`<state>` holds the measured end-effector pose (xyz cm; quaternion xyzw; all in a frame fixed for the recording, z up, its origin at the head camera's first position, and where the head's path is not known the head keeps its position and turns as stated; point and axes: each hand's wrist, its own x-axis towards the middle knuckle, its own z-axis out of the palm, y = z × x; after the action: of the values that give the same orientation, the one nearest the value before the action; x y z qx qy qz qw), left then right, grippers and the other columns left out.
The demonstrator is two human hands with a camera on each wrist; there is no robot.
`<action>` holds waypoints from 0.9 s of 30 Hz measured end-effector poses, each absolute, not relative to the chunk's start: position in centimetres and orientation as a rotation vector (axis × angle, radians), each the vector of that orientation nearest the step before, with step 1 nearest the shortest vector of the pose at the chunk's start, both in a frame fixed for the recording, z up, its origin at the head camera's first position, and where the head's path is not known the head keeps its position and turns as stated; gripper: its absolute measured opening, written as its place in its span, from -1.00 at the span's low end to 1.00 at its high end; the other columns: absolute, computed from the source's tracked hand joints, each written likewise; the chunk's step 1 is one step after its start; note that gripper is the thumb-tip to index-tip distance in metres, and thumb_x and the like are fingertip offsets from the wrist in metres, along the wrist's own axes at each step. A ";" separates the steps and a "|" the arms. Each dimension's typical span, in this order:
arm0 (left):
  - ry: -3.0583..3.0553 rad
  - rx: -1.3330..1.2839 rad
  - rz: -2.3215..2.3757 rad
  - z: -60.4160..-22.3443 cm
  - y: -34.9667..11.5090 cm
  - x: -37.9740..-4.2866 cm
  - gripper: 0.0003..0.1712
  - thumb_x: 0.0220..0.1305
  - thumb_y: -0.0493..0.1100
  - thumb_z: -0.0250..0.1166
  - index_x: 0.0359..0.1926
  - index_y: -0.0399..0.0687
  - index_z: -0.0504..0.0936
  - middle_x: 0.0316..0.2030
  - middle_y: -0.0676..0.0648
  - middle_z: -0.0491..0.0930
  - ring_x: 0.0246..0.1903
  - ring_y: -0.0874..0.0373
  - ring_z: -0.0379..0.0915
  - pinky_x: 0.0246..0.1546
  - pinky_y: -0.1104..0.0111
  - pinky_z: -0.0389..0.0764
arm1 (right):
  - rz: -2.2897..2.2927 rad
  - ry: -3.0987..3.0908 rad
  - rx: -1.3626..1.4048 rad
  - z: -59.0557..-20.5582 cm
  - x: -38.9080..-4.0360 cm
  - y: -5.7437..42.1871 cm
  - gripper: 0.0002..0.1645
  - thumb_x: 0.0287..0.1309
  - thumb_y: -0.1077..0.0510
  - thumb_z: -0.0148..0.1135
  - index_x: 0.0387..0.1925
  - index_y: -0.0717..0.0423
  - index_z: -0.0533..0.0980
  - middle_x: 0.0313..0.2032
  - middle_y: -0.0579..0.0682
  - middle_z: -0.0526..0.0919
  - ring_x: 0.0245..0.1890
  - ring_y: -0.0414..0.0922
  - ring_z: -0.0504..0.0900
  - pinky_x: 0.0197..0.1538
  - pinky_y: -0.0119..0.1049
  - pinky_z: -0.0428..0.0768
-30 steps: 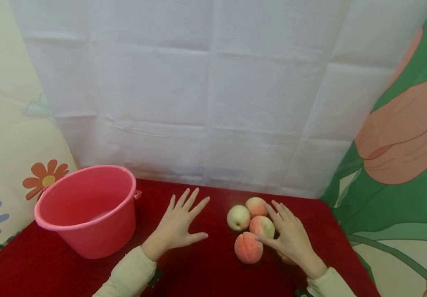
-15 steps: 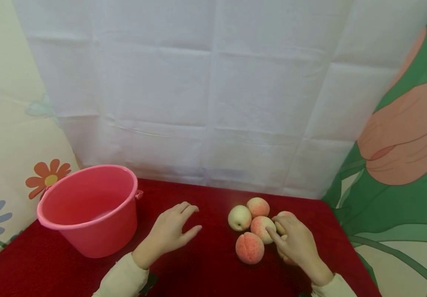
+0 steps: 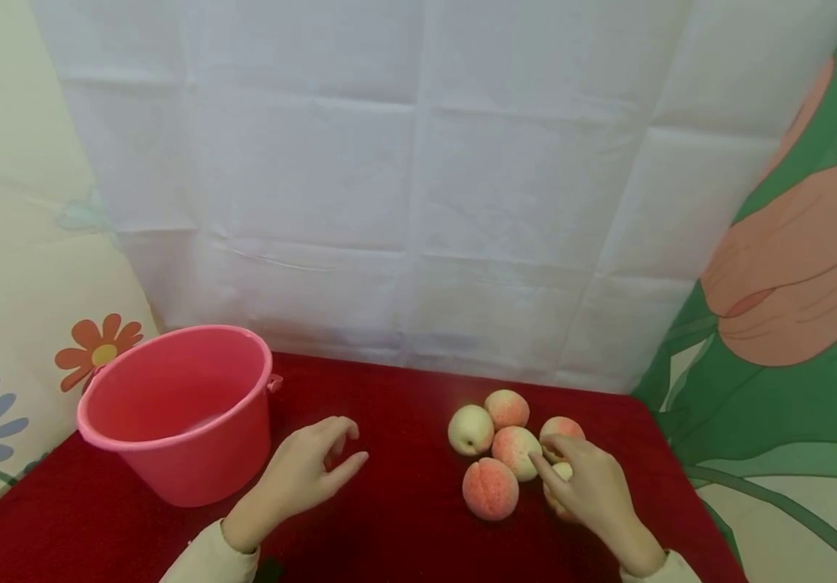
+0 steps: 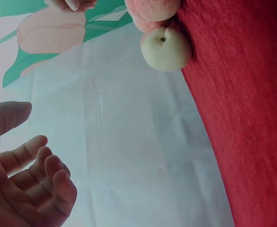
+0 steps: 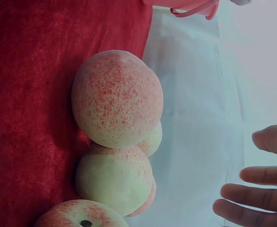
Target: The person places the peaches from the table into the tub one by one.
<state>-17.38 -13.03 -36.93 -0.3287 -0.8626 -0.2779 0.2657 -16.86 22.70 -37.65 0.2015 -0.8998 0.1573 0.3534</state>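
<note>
Several peaches lie in a cluster on the red cloth; in the head view these include a pale peach [image 3: 471, 431], a red peach [image 3: 490, 488] at the front and a blushed peach [image 3: 516, 452] between them. My right hand [image 3: 592, 490] hovers over the right side of the cluster, partly covering a peach [image 3: 560, 471] below it. In the right wrist view its fingers [image 5: 252, 196] stretch out, apart from the fruit. Between bucket and peaches, my left hand [image 3: 302, 465] is held in the air, fingers loosely bent, with nothing in its grasp; the left wrist view shows its palm [image 4: 15, 194].
A pink bucket [image 3: 185, 465] with a side handle stands on the left of the red cloth [image 3: 389, 518]. Behind the table hangs a creased white sheet [image 3: 404, 202]. Flower-printed fabric [image 3: 775, 389] lines the right side, with more on the left.
My left hand has drawn back toward the lower left, and its spread fingers have bent loosely. The right hand's fingers have bent and drawn back slightly, uncovering peaches at the right. The peaches look unmoved.
</note>
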 end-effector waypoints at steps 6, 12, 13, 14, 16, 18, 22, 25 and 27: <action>-2.296 -0.906 -0.848 -37.0 -14.2 -16.8 -0.74 -0.05 -0.25 0.40 -0.42 0.08 0.45 -0.63 0.24 0.24 -0.65 0.44 0.15 -0.66 0.61 0.30 | 0.420 -2.336 0.522 -37.7 -16.8 22.7 -0.79 -0.23 0.15 0.42 -0.54 -0.02 0.50 -0.63 -0.30 0.38 -0.67 -0.36 0.28 -0.67 -0.46 0.30; -2.243 -0.900 -0.863 -37.4 -15.5 -16.3 -0.73 -0.09 -0.30 0.41 -0.43 0.09 0.49 -0.55 0.28 0.36 -0.59 0.43 0.26 -0.61 0.60 0.37 | 0.419 -2.370 0.506 -37.9 -16.7 22.6 -0.80 -0.20 0.13 0.41 -0.52 -0.03 0.50 -0.62 -0.30 0.38 -0.68 -0.33 0.30 -0.68 -0.43 0.31; -2.238 -0.896 -0.871 -37.5 -15.7 -16.2 -0.73 -0.10 -0.31 0.40 -0.43 0.09 0.50 -0.54 0.29 0.39 -0.58 0.44 0.27 -0.60 0.60 0.39 | 0.418 -2.376 0.503 -37.9 -16.7 22.6 -0.80 -0.20 0.13 0.41 -0.52 -0.03 0.50 -0.62 -0.30 0.39 -0.68 -0.33 0.32 -0.68 -0.42 0.32; -2.234 -0.892 -0.880 -37.6 -15.9 -16.1 -0.73 -0.10 -0.32 0.40 -0.43 0.09 0.51 -0.53 0.29 0.40 -0.57 0.44 0.29 -0.60 0.60 0.40 | 0.418 -2.383 0.501 -37.9 -16.7 22.6 -0.81 -0.20 0.13 0.41 -0.51 -0.03 0.51 -0.61 -0.30 0.41 -0.68 -0.33 0.33 -0.68 -0.42 0.32; -2.223 -0.885 -0.892 -37.7 -16.3 -16.0 -0.72 -0.11 -0.35 0.40 -0.42 0.07 0.53 -0.50 0.28 0.44 -0.55 0.44 0.33 -0.58 0.59 0.42 | 0.417 -2.391 0.501 -38.0 -16.7 22.6 -0.80 -0.20 0.13 0.41 -0.50 -0.02 0.52 -0.60 -0.29 0.45 -0.68 -0.33 0.35 -0.68 -0.41 0.34; -2.216 -0.874 -0.908 -38.0 -16.8 -15.9 -0.71 -0.12 -0.38 0.39 -0.41 0.05 0.54 -0.48 0.27 0.47 -0.53 0.44 0.37 -0.57 0.59 0.44 | 0.419 -2.391 0.508 -38.1 -16.8 22.6 -0.80 -0.22 0.13 0.42 -0.49 -0.01 0.53 -0.59 -0.27 0.49 -0.67 -0.32 0.38 -0.68 -0.41 0.35; -2.219 -0.836 -0.959 -38.4 -17.9 -15.7 -0.72 -0.11 -0.42 0.38 -0.40 0.01 0.56 -0.47 0.24 0.50 -0.53 0.43 0.40 -0.57 0.59 0.46 | 0.425 -2.396 0.519 -38.3 -16.8 22.6 -0.78 -0.24 0.14 0.44 -0.48 0.00 0.54 -0.58 -0.25 0.52 -0.68 -0.33 0.39 -0.69 -0.42 0.35; -2.233 -0.794 -1.024 -38.7 -18.9 -15.4 -0.76 -0.07 -0.41 0.36 -0.38 -0.02 0.57 -0.47 0.20 0.53 -0.55 0.40 0.42 -0.58 0.58 0.47 | 0.427 -2.410 0.516 -38.4 -16.9 22.6 -0.78 -0.24 0.14 0.44 -0.47 0.01 0.55 -0.57 -0.23 0.54 -0.67 -0.33 0.41 -0.68 -0.43 0.36; -2.251 -0.744 -1.061 -38.8 -19.5 -15.1 -0.77 -0.04 -0.41 0.35 -0.37 -0.04 0.59 -0.46 0.17 0.56 -0.53 0.38 0.45 -0.57 0.55 0.50 | 0.423 -2.419 0.512 -38.4 -16.9 22.6 -0.78 -0.24 0.14 0.44 -0.46 0.02 0.56 -0.57 -0.22 0.55 -0.67 -0.32 0.41 -0.67 -0.42 0.37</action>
<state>-15.14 -19.51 -38.84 -0.2760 -0.8347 -0.3934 0.2690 -16.88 22.63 -38.38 0.1939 -0.9165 0.1604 0.3110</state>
